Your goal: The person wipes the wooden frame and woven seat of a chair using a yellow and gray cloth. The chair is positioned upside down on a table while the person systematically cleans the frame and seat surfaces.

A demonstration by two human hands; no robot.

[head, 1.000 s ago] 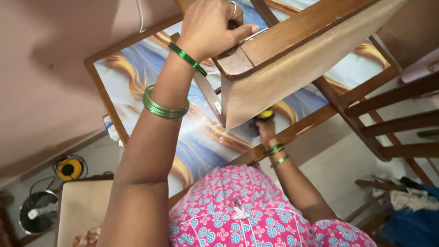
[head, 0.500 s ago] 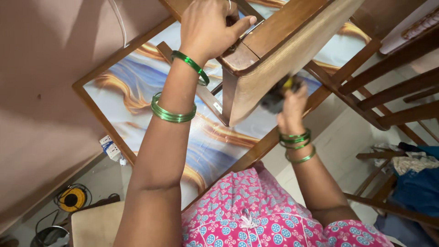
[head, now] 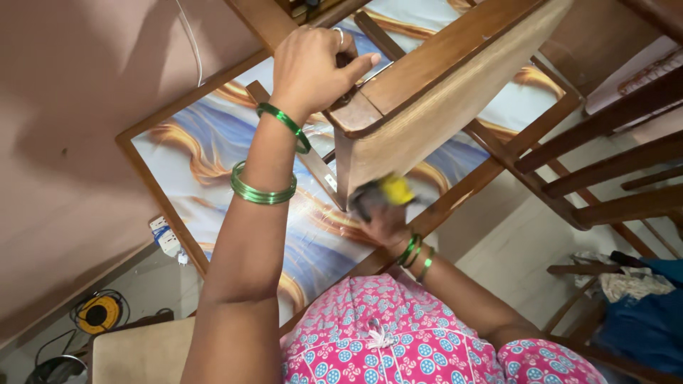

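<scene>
I am working on a wooden furniture piece (head: 427, 92), a smooth brown boxy frame with a paler flat side, tilted over a table (head: 199, 153) with a glossy blue-and-gold swirl top and wooden rim. My left hand (head: 313, 67) is reaching up, fingers curled closed on the frame's near corner, thumb pressing the top edge. My right hand (head: 380, 213) is gripping a blurred yellow-and-black tool (head: 388, 192) just below the frame's lower edge. Half a second ago this hand was higher, against the pale side.
</scene>
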